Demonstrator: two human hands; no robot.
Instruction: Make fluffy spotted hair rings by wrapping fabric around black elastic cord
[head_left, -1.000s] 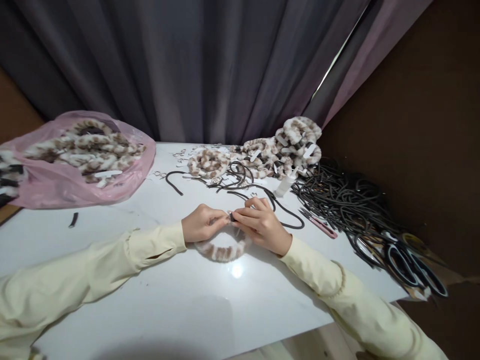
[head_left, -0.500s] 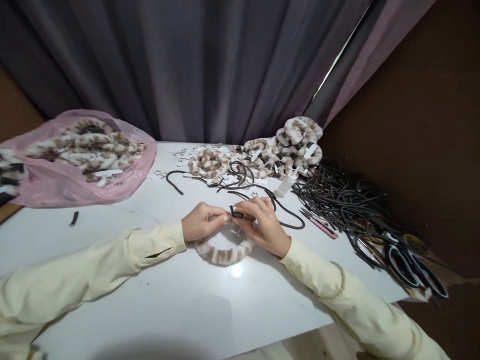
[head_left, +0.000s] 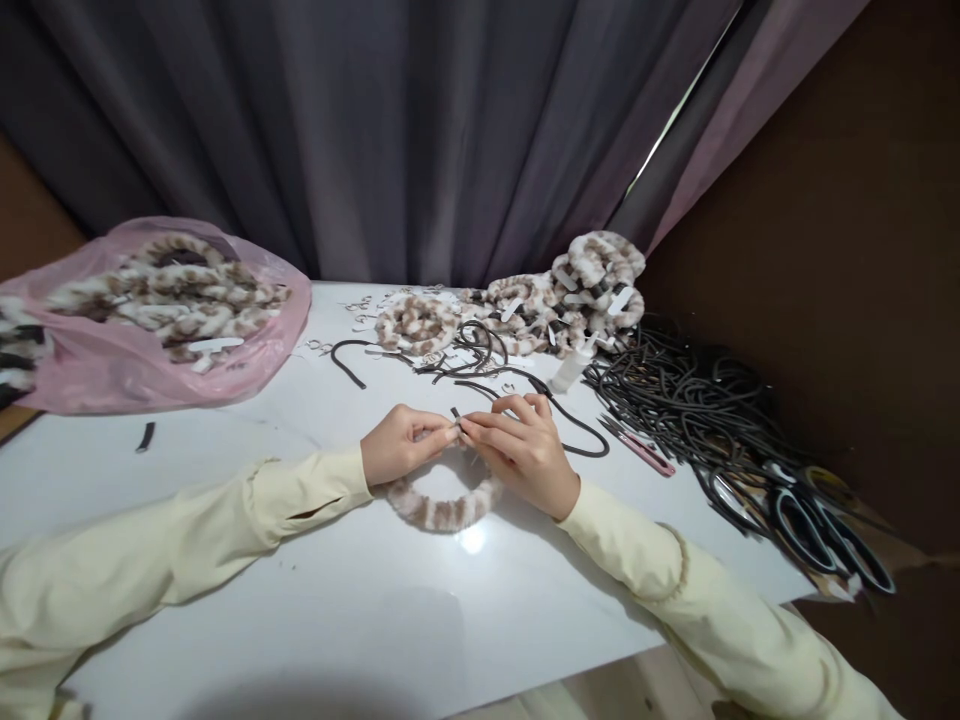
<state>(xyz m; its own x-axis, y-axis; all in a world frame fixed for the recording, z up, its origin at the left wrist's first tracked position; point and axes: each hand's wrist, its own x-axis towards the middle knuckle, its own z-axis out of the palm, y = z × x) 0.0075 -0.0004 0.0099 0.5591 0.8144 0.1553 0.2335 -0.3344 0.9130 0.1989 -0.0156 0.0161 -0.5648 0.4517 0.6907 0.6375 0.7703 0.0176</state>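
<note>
A fluffy white-and-brown ring [head_left: 446, 512] hangs just above the table between my hands, its far side hidden by them. My left hand [head_left: 409, 440] pinches the ring's end at the top with thumb and forefinger. My right hand [head_left: 521, 445] meets it there, its fingertips closed on a short black strip [head_left: 455, 412] whose tip pokes up between the hands. The fingers cover most of the strip, so how it sits on the ring cannot be made out.
A pink plastic bag [head_left: 277, 350] of fluffy rings lies at the left. More rings [head_left: 525, 300] pile up behind, near a small clear bottle [head_left: 571, 368]. To the right are a heap of black cords [head_left: 667, 390], pink-handled snips [head_left: 641, 448] and large scissors [head_left: 825, 540].
My right fingers have closed in over the black strip and shifted slightly left, so less of the strip shows. The left hand stays nearly in place.
</note>
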